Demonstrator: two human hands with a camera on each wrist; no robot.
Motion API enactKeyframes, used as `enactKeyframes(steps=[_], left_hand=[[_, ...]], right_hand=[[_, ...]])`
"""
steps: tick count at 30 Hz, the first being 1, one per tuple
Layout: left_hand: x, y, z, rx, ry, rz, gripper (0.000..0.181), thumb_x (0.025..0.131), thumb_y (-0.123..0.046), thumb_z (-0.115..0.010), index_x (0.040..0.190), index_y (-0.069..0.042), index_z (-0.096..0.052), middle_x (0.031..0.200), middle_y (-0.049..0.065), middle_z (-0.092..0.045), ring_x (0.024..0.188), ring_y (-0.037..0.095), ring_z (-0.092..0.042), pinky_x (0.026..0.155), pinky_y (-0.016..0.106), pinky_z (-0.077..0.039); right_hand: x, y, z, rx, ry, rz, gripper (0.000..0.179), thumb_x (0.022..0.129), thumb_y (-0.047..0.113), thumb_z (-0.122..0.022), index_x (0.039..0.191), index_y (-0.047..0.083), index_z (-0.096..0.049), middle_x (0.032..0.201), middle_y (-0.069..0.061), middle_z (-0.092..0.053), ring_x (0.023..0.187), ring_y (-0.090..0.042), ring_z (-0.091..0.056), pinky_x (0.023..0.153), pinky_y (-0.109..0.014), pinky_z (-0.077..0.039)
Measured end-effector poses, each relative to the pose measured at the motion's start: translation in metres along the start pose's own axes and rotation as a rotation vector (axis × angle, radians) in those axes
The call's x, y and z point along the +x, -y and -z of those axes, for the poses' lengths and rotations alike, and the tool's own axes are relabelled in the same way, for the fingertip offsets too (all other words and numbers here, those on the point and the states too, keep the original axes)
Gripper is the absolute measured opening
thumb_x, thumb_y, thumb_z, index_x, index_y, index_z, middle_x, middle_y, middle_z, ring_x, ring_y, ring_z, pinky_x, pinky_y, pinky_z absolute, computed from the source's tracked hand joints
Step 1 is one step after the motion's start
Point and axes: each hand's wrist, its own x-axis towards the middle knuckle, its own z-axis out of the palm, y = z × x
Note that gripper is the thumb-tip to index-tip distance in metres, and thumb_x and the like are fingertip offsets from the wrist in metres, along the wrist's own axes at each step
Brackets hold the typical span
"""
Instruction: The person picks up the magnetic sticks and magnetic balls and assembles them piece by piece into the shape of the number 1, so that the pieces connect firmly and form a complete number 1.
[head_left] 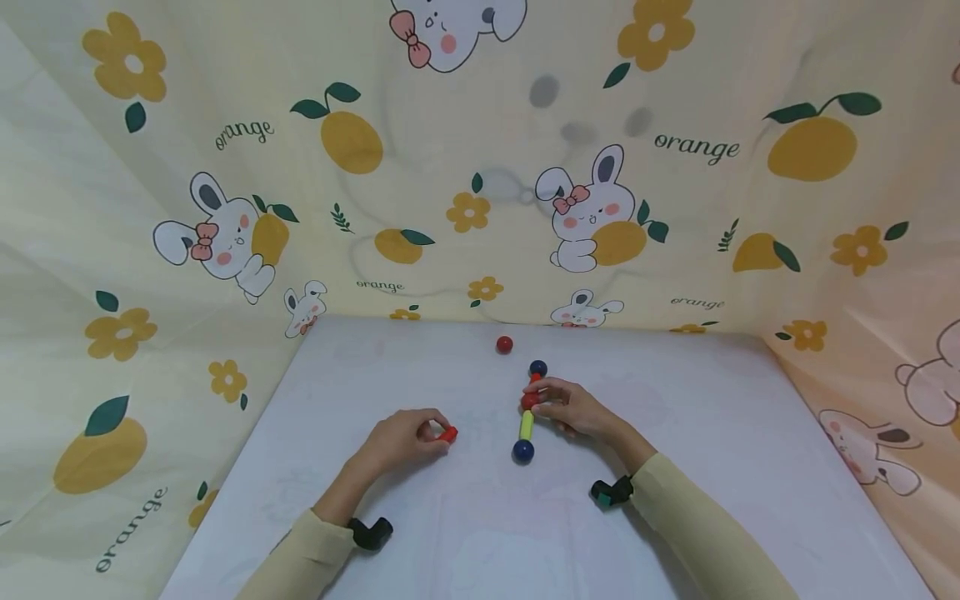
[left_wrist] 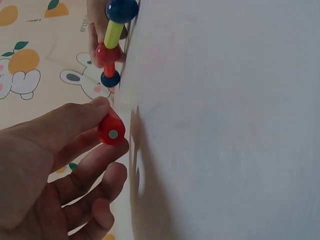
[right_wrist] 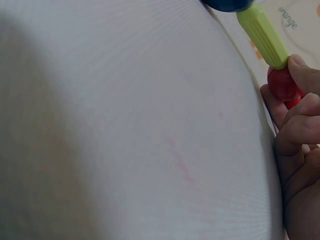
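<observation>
Between thumb and index finger my left hand [head_left: 401,439] pinches a short red rod [left_wrist: 112,129], whose end shows a silvery round spot. My right hand [head_left: 573,408] holds the red ball [head_left: 530,402] in the middle of a joined chain. From that ball a yellow-green rod [head_left: 527,426] runs toward me to a dark blue ball [head_left: 523,452]. On its far side, an orange-red rod [left_wrist: 109,69], partly covered by the fingers in the head view, leads to a second dark blue ball [head_left: 537,367]. The left hand's rod is apart from the chain, to its left.
A loose red ball [head_left: 505,344] lies near the back of the white table [head_left: 465,533]. Behind and along both sides hangs a cream cloth [head_left: 450,150] printed with rabbits and oranges. A dark wrist camera [head_left: 371,533] sits on the left wrist, another [head_left: 611,492] on the right.
</observation>
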Motion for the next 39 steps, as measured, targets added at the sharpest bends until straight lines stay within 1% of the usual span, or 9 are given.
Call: enactKeyframes(steps=[3, 7, 11, 14, 22, 29, 39], left_hand=[[0.001, -0.003, -0.003, -0.032, 0.013, 0.002, 0.030, 0.092, -0.030, -0.088, 0.119, -0.027, -0.076, 0.080, -0.008, -0.063, 0.076, 0.015, -0.058, 0.069, 0.033, -0.048], [0.001, -0.007, -0.009, -0.050, 0.026, -0.013, 0.030, 0.092, -0.031, -0.088, 0.119, -0.027, -0.076, 0.080, -0.009, -0.063, 0.075, 0.013, -0.057, 0.069, 0.032, -0.047], [0.001, -0.013, -0.015, -0.053, 0.021, -0.046, 0.029, 0.091, -0.031, -0.088, 0.117, -0.025, -0.076, 0.078, -0.011, -0.063, 0.072, 0.011, -0.056, 0.066, 0.030, -0.045], [0.000, -0.018, -0.020, -0.060, 0.013, -0.060, 0.028, 0.091, -0.031, -0.088, 0.116, -0.024, -0.076, 0.078, -0.012, -0.063, 0.071, 0.010, -0.056, 0.066, 0.030, -0.045], [-0.001, -0.030, -0.034, -0.091, 0.018, -0.047, 0.027, 0.091, -0.034, -0.087, 0.114, -0.027, -0.075, 0.077, -0.014, -0.065, 0.072, 0.009, -0.058, 0.067, 0.030, -0.045], [-0.001, -0.038, -0.041, -0.137, 0.043, -0.027, 0.028, 0.091, -0.036, -0.088, 0.115, -0.027, -0.075, 0.077, -0.013, -0.067, 0.072, 0.010, -0.060, 0.069, 0.031, -0.046], [-0.003, -0.049, -0.053, -0.171, 0.052, -0.055, 0.031, 0.092, -0.039, -0.087, 0.115, -0.025, -0.073, 0.076, -0.014, -0.068, 0.070, 0.008, -0.061, 0.067, 0.030, -0.045]], right_hand=[[0.000, 0.000, 0.000, 0.004, 0.002, 0.003, 0.045, 0.104, 0.024, -0.074, 0.146, 0.016, -0.062, 0.133, -0.016, -0.065, 0.057, -0.017, -0.050, 0.048, -0.023, -0.043], [0.000, 0.000, 0.000, 0.009, 0.002, 0.002, 0.044, 0.104, 0.023, -0.074, 0.146, 0.015, -0.062, 0.132, -0.016, -0.065, 0.057, -0.016, -0.049, 0.048, -0.023, -0.042], [-0.001, 0.000, 0.000, 0.009, 0.000, -0.006, 0.043, 0.104, 0.023, -0.074, 0.145, 0.016, -0.063, 0.132, -0.016, -0.065, 0.057, -0.017, -0.049, 0.048, -0.023, -0.042], [-0.001, 0.001, 0.000, 0.010, -0.003, -0.012, 0.043, 0.104, 0.023, -0.074, 0.145, 0.018, -0.063, 0.133, -0.015, -0.065, 0.057, -0.017, -0.049, 0.049, -0.023, -0.042], [0.000, 0.001, -0.001, -0.001, -0.002, -0.011, 0.042, 0.104, 0.024, -0.074, 0.145, 0.020, -0.063, 0.135, -0.015, -0.065, 0.057, -0.018, -0.050, 0.049, -0.023, -0.042], [0.000, 0.000, -0.001, -0.009, -0.004, -0.012, 0.042, 0.104, 0.024, -0.074, 0.145, 0.020, -0.063, 0.135, -0.015, -0.064, 0.057, -0.017, -0.050, 0.049, -0.023, -0.043], [0.000, -0.002, 0.000, -0.029, -0.024, -0.013, 0.041, 0.104, 0.025, -0.074, 0.144, 0.022, -0.064, 0.134, -0.014, -0.066, 0.055, -0.018, -0.049, 0.049, -0.024, -0.042]])
